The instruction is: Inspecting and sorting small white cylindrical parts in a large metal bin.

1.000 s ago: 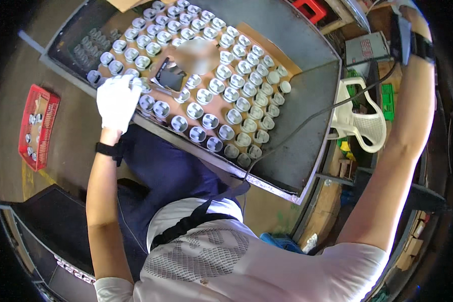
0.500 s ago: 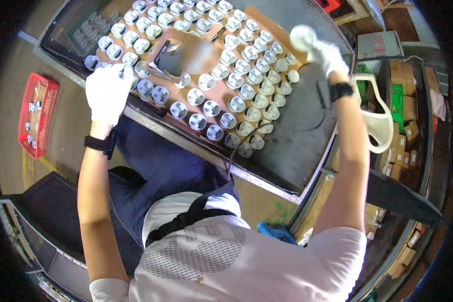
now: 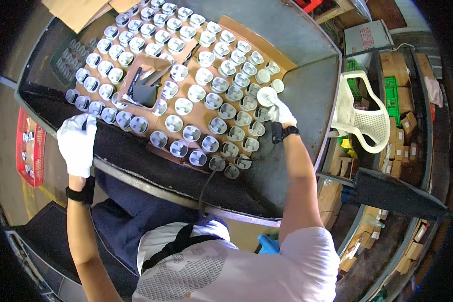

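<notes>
We see a round silvery metal cup-shaped part (image 3: 266,95), flat pale face up, axis roughly vertical, at the right edge of the rows of like grey parts (image 3: 196,93) on the brown cardboard sheet (image 3: 236,27). The right white-gloved hand (image 3: 282,113) has its grip clenched on it; half a second ago it held the part higher, off the rows. The left white-gloved hand (image 3: 77,143) rests closed at the dark counter (image 3: 297,95) edge; we cannot tell what it holds.

Dark metal workbench (image 3: 307,95), white plastic chair (image 3: 360,118), stacked cardboard boxes (image 3: 397,136), red tray (image 3: 27,148) on brown floor
</notes>
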A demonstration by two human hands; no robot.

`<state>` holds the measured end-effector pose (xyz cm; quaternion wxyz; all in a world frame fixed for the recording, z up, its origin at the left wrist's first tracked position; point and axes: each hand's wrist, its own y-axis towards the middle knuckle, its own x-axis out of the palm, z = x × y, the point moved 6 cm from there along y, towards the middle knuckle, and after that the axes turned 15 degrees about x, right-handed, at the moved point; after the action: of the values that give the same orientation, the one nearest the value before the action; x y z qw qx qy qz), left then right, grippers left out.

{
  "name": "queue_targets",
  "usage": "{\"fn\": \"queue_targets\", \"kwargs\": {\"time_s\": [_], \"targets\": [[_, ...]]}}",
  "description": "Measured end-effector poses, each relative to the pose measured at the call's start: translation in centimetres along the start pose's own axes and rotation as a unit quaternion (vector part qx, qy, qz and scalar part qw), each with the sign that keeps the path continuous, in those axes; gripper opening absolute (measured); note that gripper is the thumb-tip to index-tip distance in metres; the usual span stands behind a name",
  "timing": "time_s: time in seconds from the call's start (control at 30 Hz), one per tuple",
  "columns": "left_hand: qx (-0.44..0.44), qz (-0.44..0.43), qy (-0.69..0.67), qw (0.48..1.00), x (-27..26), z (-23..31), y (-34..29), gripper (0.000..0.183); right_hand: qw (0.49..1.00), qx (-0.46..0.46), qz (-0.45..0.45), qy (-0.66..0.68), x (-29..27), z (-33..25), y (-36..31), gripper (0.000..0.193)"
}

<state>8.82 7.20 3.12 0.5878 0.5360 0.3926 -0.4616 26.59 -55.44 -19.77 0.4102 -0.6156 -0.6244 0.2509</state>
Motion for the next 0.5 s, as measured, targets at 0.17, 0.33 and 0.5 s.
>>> {"fn": "queue_targets", "kwargs": {"time_s": [0.17, 0.33, 0.5], "targets": [[-0.014, 0.008, 0.006, 1.0, 0.0, -0.3, -0.4, 0.022, 0.987, 0.027, -0.096, 0.123, 2.8, 0.8, 0.2, 0.028], [-0.025, -0.004, -0.03, 0.999, 0.3, -0.2, 0.2, 0.02, 0.988, 0.008, -0.01, 0.152, -1.0, 1.6, 3.8, 0.029], [-0.038, -0.03, -0.025, 0.999, 0.5, -0.7, -0.4, 0.021, 0.984, -0.014, -0.051, 0.168, -0.1, -2.5, 4.4, 0.033]]}}
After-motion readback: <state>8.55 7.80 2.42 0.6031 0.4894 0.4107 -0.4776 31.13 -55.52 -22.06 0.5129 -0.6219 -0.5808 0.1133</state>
